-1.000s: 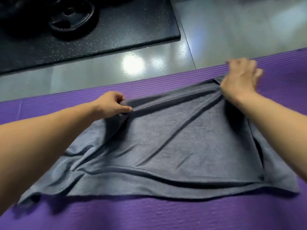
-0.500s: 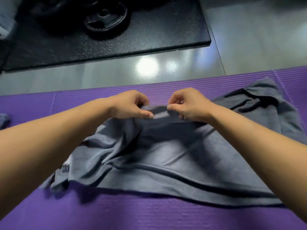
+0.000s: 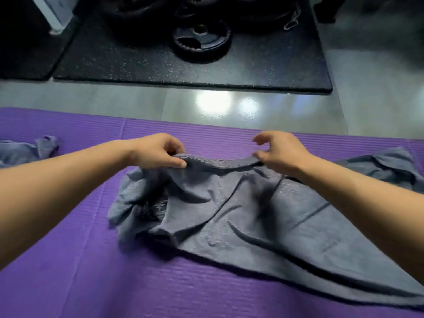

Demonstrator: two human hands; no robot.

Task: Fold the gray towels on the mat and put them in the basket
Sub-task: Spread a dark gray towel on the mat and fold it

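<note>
Head view: to fold cleanly, the far hem should probably be drawn taut and level first. The gray towel point(image 3: 252, 214) lies rumpled on the purple mat point(image 3: 91, 283), its hem raised between both hands. The left hand point(image 3: 158, 152) has its grip clamped on the hem. The right hand point(image 3: 283, 152) has its thumb on the hem, but I cannot tell whether its grip pinches.

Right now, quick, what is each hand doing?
Left hand: closed, pinching the gray towel by its far edge.
Right hand: thumb on that edge, forefinger raised; grip cannot be told.

Your 2 forearms stretch forward. Your left hand point(image 3: 158, 152) pinches the gray towel point(image 3: 252, 214) at its far edge; your right hand point(image 3: 283, 152) curls alongside, thumb touching it, forefinger lifted.
</note>
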